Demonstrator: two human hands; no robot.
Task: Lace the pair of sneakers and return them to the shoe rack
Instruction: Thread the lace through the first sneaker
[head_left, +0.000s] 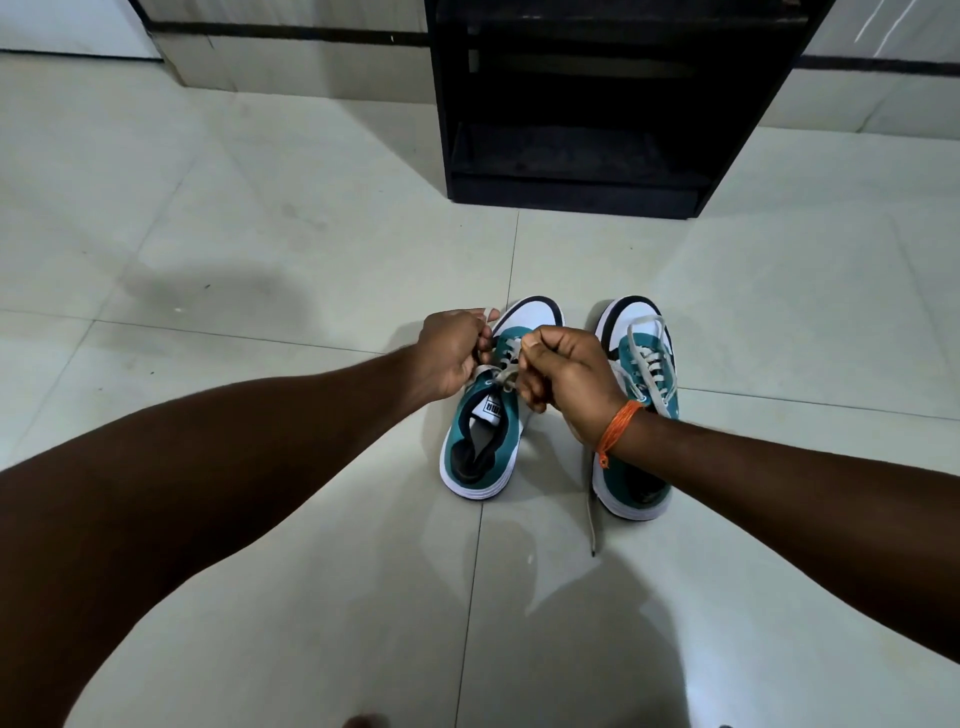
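Your left hand (449, 353) and right hand (563, 376) each pinch a lace end (506, 375) over the left sneaker (485, 441), toe pointing away; the right sneaker (641, 364) sits just beside it. The shoe rack (576, 171) stands straight beyond on the floor.

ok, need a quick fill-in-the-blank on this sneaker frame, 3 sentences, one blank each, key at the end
1. Both hands, left hand and right hand, pull the lace of the ____ sneaker.
2. The right wrist wears an ____ thread band.
3. The black shoe rack beyond the sneakers holds ____ shoes on the shelves in view.

Missing words: left; orange; no
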